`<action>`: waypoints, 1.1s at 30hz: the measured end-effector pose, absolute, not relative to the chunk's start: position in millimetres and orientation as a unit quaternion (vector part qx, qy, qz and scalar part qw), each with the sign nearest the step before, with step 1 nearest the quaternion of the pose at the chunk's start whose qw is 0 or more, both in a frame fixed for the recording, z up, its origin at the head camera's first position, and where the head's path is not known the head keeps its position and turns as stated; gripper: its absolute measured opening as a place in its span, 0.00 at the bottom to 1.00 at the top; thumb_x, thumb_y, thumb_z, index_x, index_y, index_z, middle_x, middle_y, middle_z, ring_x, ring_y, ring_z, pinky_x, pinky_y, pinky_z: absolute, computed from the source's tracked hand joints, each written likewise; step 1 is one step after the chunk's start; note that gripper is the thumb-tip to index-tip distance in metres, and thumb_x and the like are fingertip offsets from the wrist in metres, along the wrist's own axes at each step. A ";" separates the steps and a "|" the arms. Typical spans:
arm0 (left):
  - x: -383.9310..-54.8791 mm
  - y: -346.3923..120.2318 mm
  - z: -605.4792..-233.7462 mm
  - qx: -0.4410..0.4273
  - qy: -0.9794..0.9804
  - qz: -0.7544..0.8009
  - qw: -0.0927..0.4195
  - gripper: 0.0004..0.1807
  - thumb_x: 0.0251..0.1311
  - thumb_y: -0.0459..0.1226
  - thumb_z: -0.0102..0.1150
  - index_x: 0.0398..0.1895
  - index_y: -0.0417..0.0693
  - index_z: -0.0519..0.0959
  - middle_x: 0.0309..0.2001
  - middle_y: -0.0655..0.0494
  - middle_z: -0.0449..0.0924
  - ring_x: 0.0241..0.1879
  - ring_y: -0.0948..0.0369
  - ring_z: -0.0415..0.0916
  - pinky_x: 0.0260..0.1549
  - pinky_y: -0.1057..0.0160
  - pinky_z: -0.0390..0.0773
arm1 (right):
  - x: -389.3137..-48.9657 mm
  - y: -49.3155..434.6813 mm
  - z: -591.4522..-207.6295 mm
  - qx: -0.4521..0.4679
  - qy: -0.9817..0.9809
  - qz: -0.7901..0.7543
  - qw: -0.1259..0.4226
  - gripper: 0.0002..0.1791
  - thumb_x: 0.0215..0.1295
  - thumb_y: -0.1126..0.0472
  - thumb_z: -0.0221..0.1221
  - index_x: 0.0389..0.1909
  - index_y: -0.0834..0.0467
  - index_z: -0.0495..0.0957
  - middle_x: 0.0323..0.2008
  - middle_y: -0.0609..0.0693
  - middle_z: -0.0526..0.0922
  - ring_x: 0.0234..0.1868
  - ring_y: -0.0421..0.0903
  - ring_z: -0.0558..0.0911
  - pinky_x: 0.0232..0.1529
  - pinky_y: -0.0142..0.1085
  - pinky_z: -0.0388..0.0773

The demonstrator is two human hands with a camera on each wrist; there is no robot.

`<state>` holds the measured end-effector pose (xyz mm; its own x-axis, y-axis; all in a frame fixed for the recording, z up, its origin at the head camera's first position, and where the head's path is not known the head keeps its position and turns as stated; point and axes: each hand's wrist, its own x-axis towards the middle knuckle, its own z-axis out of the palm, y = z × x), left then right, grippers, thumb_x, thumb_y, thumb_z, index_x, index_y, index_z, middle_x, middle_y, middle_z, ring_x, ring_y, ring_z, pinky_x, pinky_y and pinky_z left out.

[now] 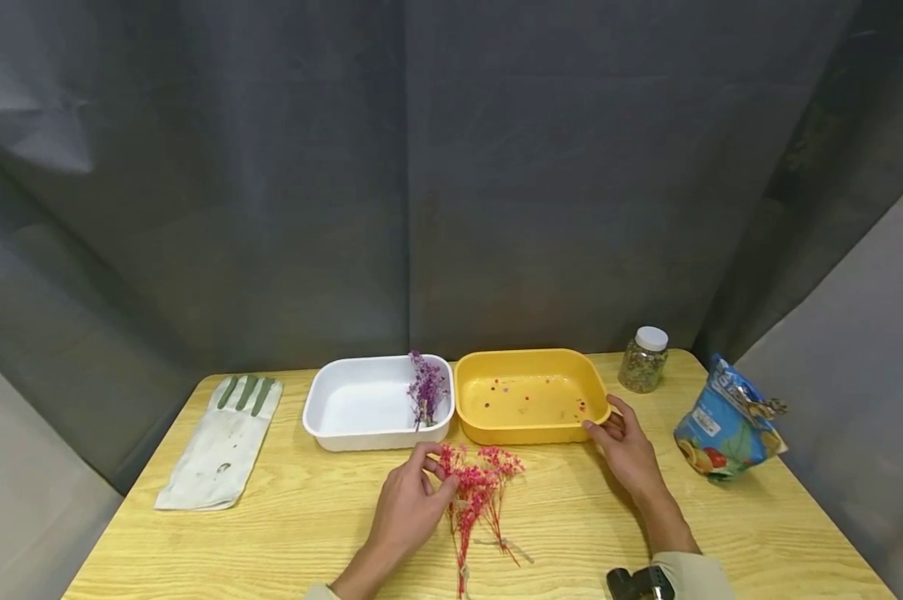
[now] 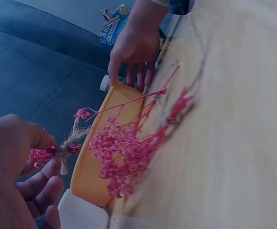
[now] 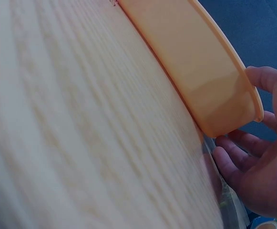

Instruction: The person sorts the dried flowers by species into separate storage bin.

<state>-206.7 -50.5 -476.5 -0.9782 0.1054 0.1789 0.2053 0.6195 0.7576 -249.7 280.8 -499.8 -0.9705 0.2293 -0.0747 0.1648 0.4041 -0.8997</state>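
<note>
My left hand (image 1: 414, 504) pinches a small bunch of pink dried flowers (image 2: 42, 156) between thumb and fingers, close to its twine tie (image 2: 71, 138). Another pink bunch (image 2: 121, 152) lies on the table just beyond those fingers; in the head view the pink flowers (image 1: 481, 483) overlap. At the front right corner of a yellow tray (image 1: 526, 436), my right hand (image 1: 627, 442) holds the rim, thumb on top and fingers around the outside. Small dark and reddish bits (image 1: 527, 398) dot the tray's floor.
A white tray (image 1: 346, 417) touches the yellow one on the left, with purple dried flowers (image 1: 426, 387) inside. On the table's left lies a pale glove (image 1: 222, 450) with green fingertips. To the right stand a white-capped jar (image 1: 644, 367) and a clipped blue snack bag (image 1: 725, 429).
</note>
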 end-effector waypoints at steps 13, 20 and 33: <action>-241.2 -31.1 -460.5 -0.109 -0.902 -0.402 0.114 0.17 0.57 0.47 0.64 0.49 0.58 0.76 0.30 0.69 0.79 0.18 0.72 0.65 0.22 0.71 0.65 | -251.7 280.8 -504.1 -0.126 -0.837 0.531 0.031 0.46 0.66 0.36 0.54 0.77 0.46 0.44 0.72 0.61 0.61 0.69 0.57 0.68 0.65 0.51 0.68; -262.9 -17.2 -453.7 -0.108 -0.910 -0.384 0.112 0.19 0.59 0.49 0.61 0.52 0.56 0.75 0.31 0.67 0.79 0.19 0.70 0.66 0.22 0.69 0.65 | -251.7 280.7 -505.2 -0.120 -0.839 0.530 0.035 0.44 0.67 0.38 0.54 0.77 0.47 0.45 0.71 0.61 0.62 0.68 0.57 0.68 0.64 0.51 0.69; -305.6 13.4 -435.7 -0.096 -0.930 -0.345 0.087 0.18 0.60 0.51 0.60 0.50 0.55 0.76 0.30 0.65 0.81 0.24 0.66 0.72 0.23 0.68 0.68 | -248.3 282.4 -498.1 -0.122 -0.836 0.535 0.011 0.46 0.66 0.37 0.54 0.77 0.46 0.42 0.72 0.60 0.60 0.70 0.58 0.65 0.65 0.53 0.67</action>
